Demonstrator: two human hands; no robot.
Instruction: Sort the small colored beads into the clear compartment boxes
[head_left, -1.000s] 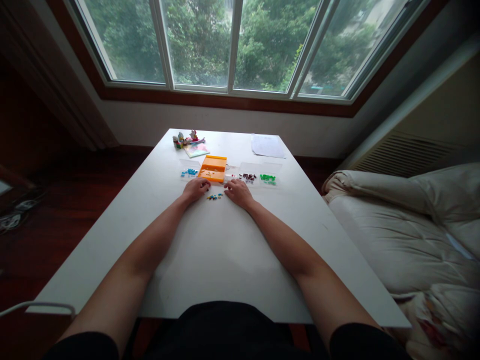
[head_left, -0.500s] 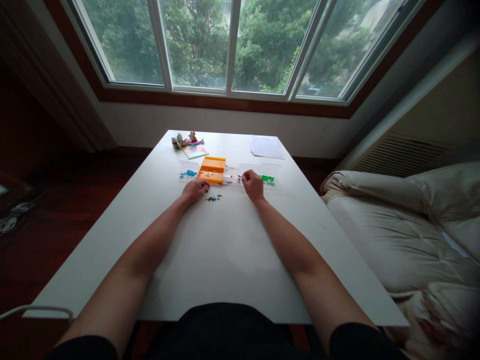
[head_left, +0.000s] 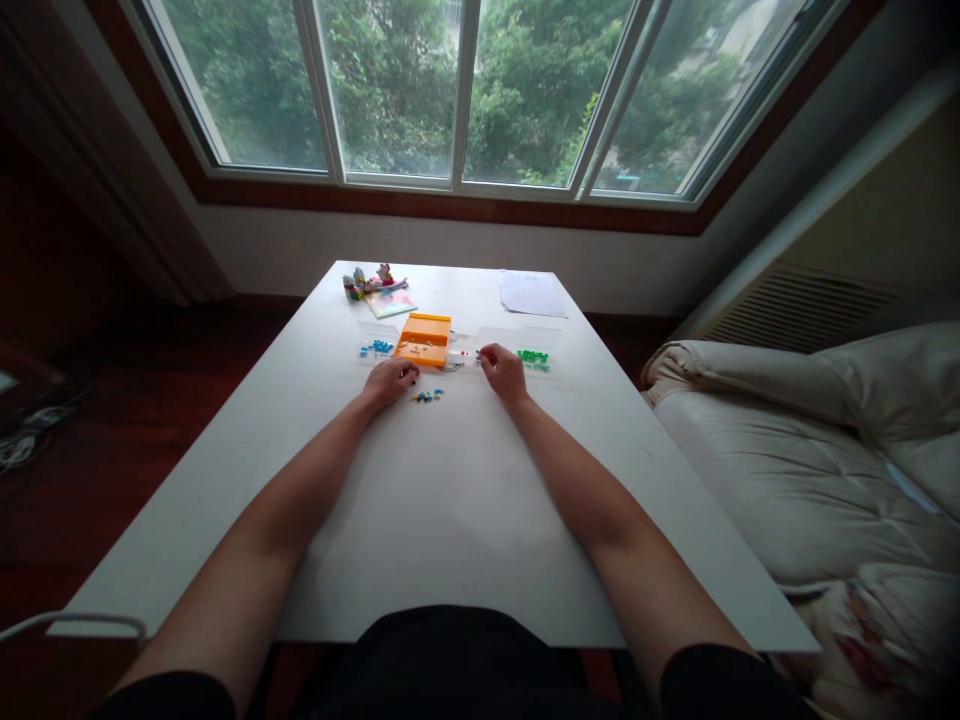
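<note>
My left hand [head_left: 388, 381] rests on the white table just in front of an open orange box [head_left: 424, 338], its fingers curled together. A small dark bit shows at its fingertips, too small to name. Over a clear plastic box [head_left: 466, 352] with a few tiny red and dark pieces, my right hand [head_left: 504, 372] is closed in a pinch; what its fingertips hold, if anything, cannot be made out. Small tan pieces lie inside the orange box. Between the hands, nearer to me, lies a loose cluster of blue, yellow and dark pieces [head_left: 427, 396].
Blue pieces [head_left: 377, 348] sit in a clear box left of the orange one, green pieces [head_left: 533, 358] in another at the right. Small figurines [head_left: 367, 280] and a pale booklet [head_left: 393, 302] are at the back left. White paper sheets [head_left: 532, 294] lie at the back right.
My right hand has shifted slightly to the left over the clear box, exposing more of the green pieces. My left hand has stayed in place.
</note>
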